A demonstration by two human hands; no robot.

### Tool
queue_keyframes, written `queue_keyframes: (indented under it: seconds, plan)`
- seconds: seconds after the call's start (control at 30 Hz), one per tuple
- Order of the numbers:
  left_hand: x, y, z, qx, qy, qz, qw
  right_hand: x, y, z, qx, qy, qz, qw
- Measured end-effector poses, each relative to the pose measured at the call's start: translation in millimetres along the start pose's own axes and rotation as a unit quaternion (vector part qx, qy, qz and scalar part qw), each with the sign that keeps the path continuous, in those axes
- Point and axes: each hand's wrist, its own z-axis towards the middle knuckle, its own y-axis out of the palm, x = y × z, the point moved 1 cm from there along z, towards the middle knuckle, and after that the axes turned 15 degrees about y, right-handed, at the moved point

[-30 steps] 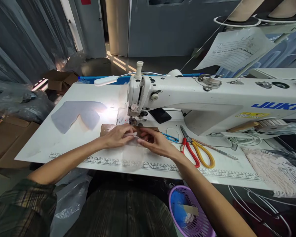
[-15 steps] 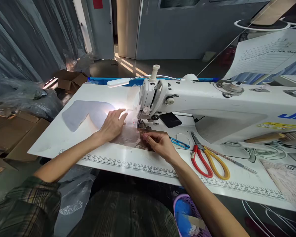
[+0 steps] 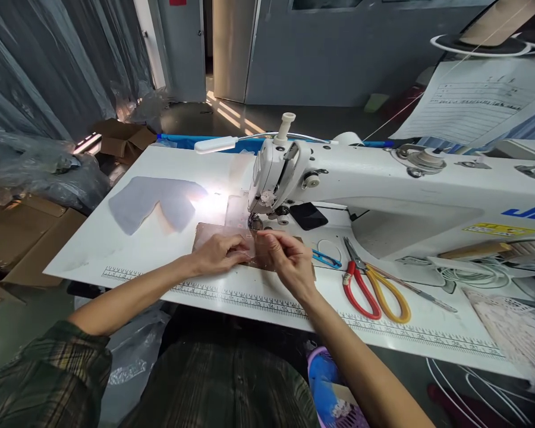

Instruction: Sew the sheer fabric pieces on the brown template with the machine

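My left hand [image 3: 220,252] and my right hand [image 3: 288,258] meet fingertip to fingertip just in front of the needle [image 3: 255,223] of the white sewing machine [image 3: 383,184]. Both rest on a brown see-through sheet [image 3: 205,233] lying on the table. The fingers of each hand are curled and pinched together; what they hold is too small to make out. A pale sheer piece [image 3: 235,209] lies behind the sheet, to the left of the needle, under the lamp's glare.
Grey fabric pieces [image 3: 151,202] lie at the left of the white table [image 3: 116,249]. Blue thread snips [image 3: 323,258], red-and-yellow scissors [image 3: 374,291] and a black phone [image 3: 308,215] lie to the right of my hands. Lace [image 3: 508,327] sits far right, a purple basket [image 3: 330,392] below the table edge.
My left hand had reached left and back with the sheer piece, then came back to the needle beside the right hand. The right hand shifted slightly towards the needle.
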Motion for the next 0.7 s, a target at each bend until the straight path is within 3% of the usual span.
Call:
queue_keyframes:
  seconds: [0.13, 0.2, 0.33, 0.43, 0.6, 0.7]
  plan:
    - [2, -9.2, 2, -0.009, -0.054, -0.052, 0.997, 10, -12, -5, -0.062, -0.095, -0.220, 0.969]
    - [4, -11.3, 4, -0.018, -0.075, -0.059, 0.995, 19, -19, -4, -0.051, -0.119, -0.295, 0.947]
    - [3, -12.3, 5, -0.026, -0.098, -0.059, 0.993, 29, -23, 0, -0.012, -0.118, -0.441, 0.889]
    - [3, -12.5, 6, -0.014, -0.092, -0.039, 0.995, 21, -12, -2, 0.012, -0.088, -0.509, 0.856]
    - [12, -10.6, 7, -0.037, -0.053, -0.013, 0.998, 5, 9, -5, 0.061, -0.045, -0.385, 0.920]
    - [17, -15.6, 4, 0.000, -0.038, -0.001, 0.999, 13, -3, -1, 0.106, 0.011, -0.370, 0.923]
